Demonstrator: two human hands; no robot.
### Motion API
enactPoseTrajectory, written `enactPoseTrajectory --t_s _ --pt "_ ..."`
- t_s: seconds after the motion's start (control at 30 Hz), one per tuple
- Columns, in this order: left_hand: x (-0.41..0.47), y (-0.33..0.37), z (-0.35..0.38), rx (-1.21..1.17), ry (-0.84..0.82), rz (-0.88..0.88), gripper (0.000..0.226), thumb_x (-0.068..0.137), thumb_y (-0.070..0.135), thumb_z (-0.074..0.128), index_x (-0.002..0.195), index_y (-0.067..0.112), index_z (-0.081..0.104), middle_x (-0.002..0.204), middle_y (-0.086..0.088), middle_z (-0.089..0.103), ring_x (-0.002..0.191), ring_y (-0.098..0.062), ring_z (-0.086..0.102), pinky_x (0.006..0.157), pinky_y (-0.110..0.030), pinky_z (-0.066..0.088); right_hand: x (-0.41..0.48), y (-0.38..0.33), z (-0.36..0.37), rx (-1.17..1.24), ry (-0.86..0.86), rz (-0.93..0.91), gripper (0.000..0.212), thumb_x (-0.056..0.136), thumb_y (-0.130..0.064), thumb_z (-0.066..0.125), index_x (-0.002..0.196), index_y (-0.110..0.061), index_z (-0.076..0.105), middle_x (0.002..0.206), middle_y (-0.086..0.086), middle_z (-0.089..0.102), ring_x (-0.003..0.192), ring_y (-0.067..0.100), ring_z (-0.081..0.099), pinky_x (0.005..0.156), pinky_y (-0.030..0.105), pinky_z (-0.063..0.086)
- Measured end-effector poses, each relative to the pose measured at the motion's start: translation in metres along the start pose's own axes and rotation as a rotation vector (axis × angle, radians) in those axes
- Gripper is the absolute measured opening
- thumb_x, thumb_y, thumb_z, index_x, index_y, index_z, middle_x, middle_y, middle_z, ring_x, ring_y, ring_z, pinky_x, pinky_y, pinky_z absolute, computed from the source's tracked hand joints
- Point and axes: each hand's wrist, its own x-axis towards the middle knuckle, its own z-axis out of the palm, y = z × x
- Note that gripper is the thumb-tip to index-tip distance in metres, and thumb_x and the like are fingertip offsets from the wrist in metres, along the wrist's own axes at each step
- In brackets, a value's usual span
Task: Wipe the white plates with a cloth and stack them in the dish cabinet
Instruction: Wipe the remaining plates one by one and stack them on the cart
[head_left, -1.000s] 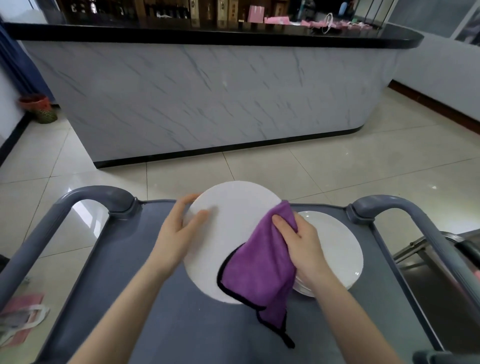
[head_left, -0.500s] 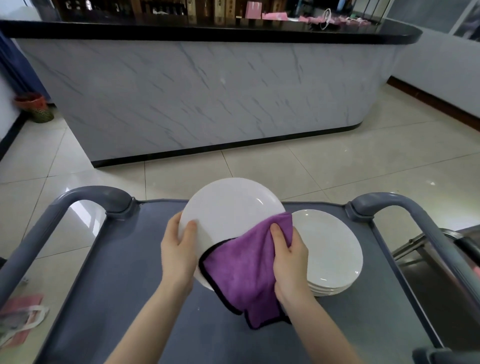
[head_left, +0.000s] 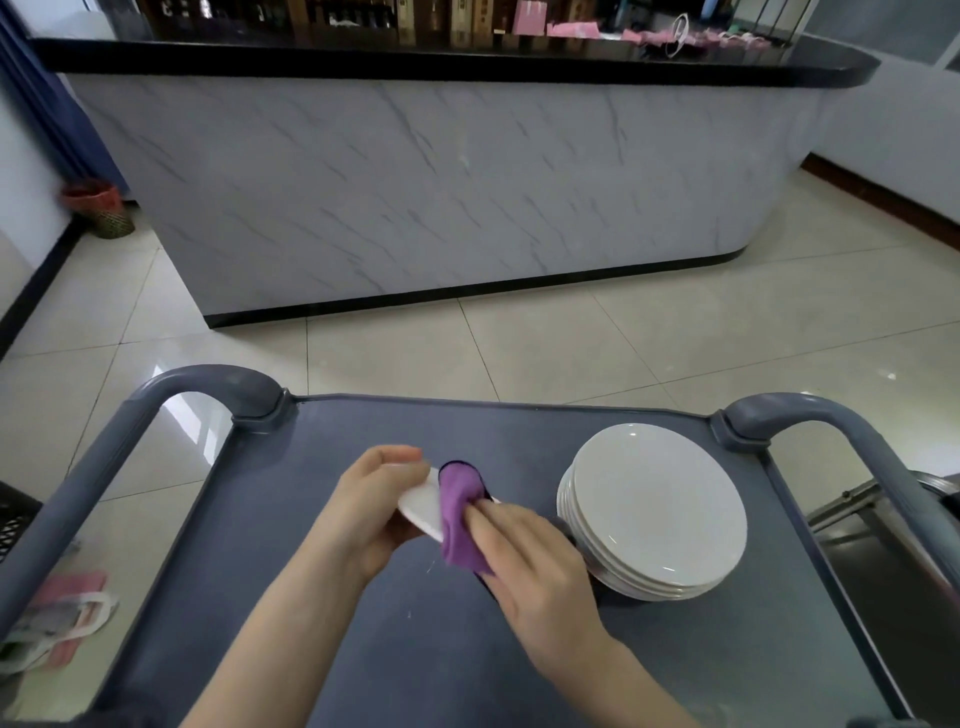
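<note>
left hand (head_left: 374, 512) grips plate (head_left: 422, 506) edge-on, steadying it | right hand (head_left: 524, 558) pinches purple cloth (head_left: 457, 519) over its rim, wiping | plate stack (head_left: 660, 512) just right of it, waiting

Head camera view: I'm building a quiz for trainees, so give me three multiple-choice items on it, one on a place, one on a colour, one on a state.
1. Where is the stack of plates?
A. on the cart's right side
B. on the floor
C. on the bar counter

2. What colour is the cloth?
A. green
B. purple
C. white

3. How is the held plate?
A. lying flat on the cart
B. lifted and tilted, seen edge-on
C. on the stack

Key: 1 A, it rests on the cart near the right handle. 2 B, purple with a dark hem. 3 B, the left hand grips its rim while the right hand presses the cloth on it.
</note>
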Motion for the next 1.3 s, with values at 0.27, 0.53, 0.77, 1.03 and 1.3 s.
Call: enactPoseTrajectory --t_s 0.27,0.53,0.77,1.03,1.3 --pt "0.001 -0.023 -0.021 -0.214 -0.125 0.098 0.034 0.095 -0.008 0.05 0.108 0.021 0.061 0.094 -0.011 0.073 0.076 -0.026 0.069 0.063 -0.034 0.059 -0.013 -0.003 -0.018 -0.004 -0.281 -0.07 0.042 0.106 -0.035 0.039 0.139 -0.014 0.055 0.149 0.004 0.047 0.142 0.021 0.039 0.116 0.044 0.03" --pt "-0.005 -0.026 0.005 -0.211 -0.035 0.36 0.035 0.094 0.005 0.064 0.112 0.034 0.072 0.109 -0.006 0.075 0.085 -0.022 0.074 0.07 -0.029 0.059 0.028 -0.03 -0.002 -0.039 -0.278 0.083 0.045 0.106 -0.021 0.028 0.135 0.001 0.053 0.14 0.012 0.056 0.134 0.019 0.042 0.116 0.028 0.026" --pt "-0.008 -0.021 0.001 -0.272 0.022 0.401 0.039 0.096 0.002 0.06 0.112 0.034 0.073 0.131 -0.004 0.068 0.103 -0.018 0.07 0.088 -0.038 0.059 0.035 0.028 -0.003 0.11 -0.333 0.404 0.057 0.105 -0.044 0.026 0.144 -0.009 0.048 0.15 -0.004 0.04 0.14 0.014 0.038 0.118 0.017 0.016" --pt "-0.01 -0.027 -0.001 -0.257 -0.032 0.39 0.037 0.093 0.003 0.064 0.112 0.033 0.073 0.12 -0.01 0.073 0.104 -0.025 0.072 0.081 -0.032 0.06 0.039 -0.01 0.006 0.175 -0.354 0.169 0.05 0.107 -0.035 0.027 0.136 -0.005 0.056 0.144 0.006 0.053 0.139 0.015 0.042 0.116 0.033 0.028" --pt "-0.012 -0.012 -0.008 -0.284 0.022 0.441 0.052 0.084 -0.01 0.068 0.111 0.034 0.073 0.125 0.003 0.071 0.103 -0.019 0.072 0.076 -0.033 0.062 0.025 0.009 -0.008 0.153 -0.241 0.343 0.051 0.105 -0.037 0.032 0.143 -0.006 0.047 0.152 -0.004 0.035 0.145 0.004 0.025 0.117 0.029 0.023"
